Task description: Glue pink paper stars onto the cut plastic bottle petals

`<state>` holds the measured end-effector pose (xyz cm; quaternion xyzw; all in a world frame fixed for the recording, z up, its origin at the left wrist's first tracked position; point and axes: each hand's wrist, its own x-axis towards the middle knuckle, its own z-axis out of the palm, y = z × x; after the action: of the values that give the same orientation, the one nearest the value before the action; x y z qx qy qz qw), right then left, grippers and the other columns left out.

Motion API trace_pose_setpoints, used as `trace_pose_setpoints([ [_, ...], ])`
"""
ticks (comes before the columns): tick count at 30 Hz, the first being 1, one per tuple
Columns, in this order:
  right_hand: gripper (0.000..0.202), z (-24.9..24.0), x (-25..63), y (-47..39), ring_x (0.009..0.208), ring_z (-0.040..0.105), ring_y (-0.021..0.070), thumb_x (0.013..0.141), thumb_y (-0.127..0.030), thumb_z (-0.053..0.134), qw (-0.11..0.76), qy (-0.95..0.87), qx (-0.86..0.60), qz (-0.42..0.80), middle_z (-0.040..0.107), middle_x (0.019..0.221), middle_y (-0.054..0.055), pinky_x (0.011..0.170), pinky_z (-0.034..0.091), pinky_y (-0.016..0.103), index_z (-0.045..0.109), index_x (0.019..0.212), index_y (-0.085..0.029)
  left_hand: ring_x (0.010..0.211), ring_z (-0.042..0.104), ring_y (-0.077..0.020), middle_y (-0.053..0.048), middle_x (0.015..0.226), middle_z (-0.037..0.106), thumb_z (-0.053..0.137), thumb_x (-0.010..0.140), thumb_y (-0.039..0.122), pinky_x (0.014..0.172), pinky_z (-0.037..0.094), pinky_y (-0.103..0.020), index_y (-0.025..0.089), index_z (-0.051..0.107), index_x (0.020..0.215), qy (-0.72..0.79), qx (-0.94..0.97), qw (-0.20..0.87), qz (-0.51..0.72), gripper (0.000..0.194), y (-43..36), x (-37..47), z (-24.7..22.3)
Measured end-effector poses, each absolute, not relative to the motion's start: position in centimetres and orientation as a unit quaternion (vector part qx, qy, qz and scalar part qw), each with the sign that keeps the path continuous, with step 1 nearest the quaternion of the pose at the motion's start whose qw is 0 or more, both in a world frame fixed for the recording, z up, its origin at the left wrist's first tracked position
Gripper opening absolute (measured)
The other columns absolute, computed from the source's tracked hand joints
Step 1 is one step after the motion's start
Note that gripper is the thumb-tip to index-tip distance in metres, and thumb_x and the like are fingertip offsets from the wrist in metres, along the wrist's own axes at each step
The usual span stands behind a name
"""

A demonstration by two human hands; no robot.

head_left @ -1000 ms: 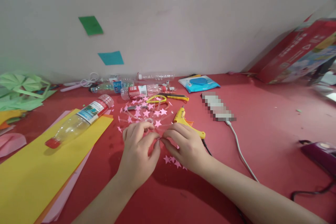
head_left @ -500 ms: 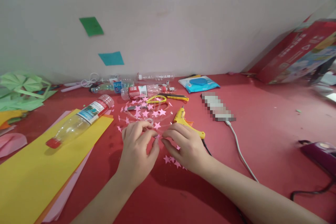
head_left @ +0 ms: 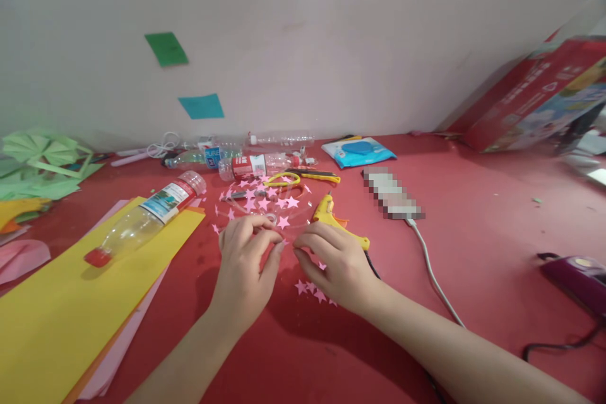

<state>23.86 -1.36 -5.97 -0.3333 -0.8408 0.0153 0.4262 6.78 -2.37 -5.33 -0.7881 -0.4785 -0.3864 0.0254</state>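
Between my fingertips, at the near edge of a ring of pink stars on clear thread, is a small pink star (head_left: 285, 242). My left hand (head_left: 247, 262) pinches it between thumb and forefinger. My right hand (head_left: 334, 263) is closed at the fingertips just to the right; what it holds, if anything, is too small to make out. Several loose pink stars (head_left: 302, 287) lie on the red table below my right hand. Beyond that hand rests a yellow glue gun (head_left: 331, 218). Scissors with yellow handles (head_left: 283, 179) lie behind the ring of stars.
At left, a plastic bottle (head_left: 151, 214) lies on yellow paper (head_left: 71, 290). More bottles (head_left: 255, 166) line the wall. A wipes pack (head_left: 358, 151) and a phone (head_left: 392, 192) with a white cable are at right. A purple device (head_left: 575, 278) sits far right.
My left thumb and forefinger have shifted slightly up, with the small star between them. My right hand has barely moved.
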Motion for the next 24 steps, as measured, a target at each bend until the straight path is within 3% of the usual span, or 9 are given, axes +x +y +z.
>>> trace_pose_setpoints([
  [12, 0.016, -5.9, 24.0, -1.4, 0.065, 0.052, 0.0149, 0.089, -0.012, 0.044, 0.423, -0.844, -0.33, 0.016, 0.06, 0.075, 0.005, 0.058, 0.043, 0.027, 0.058, 0.083, -0.016, 0.091, 0.052, -0.0205, -0.006, 0.095, 0.058, 0.053, 0.087, 0.016, 0.082, 0.039, -0.038, 0.018, 0.06, 0.082, -0.475, -0.788, 0.048, -0.389, 0.009, -2.3, 6.7, -5.3],
  [24, 0.015, -5.8, 24.1, -1.4, 0.066, 0.054, 0.0135, 0.089, -0.011, 0.043, 0.439, -0.837, -0.327, 0.01, 0.06, 0.076, 0.005, 0.058, 0.044, 0.024, 0.056, 0.084, -0.017, 0.082, 0.054, -0.0238, -0.009, 0.09, 0.067, 0.056, 0.083, 0.017, 0.075, 0.035, -0.039, 0.015, 0.067, 0.095, -0.442, -0.8, 0.224, -0.338, 0.016, -2.1, 5.9, -4.3],
])
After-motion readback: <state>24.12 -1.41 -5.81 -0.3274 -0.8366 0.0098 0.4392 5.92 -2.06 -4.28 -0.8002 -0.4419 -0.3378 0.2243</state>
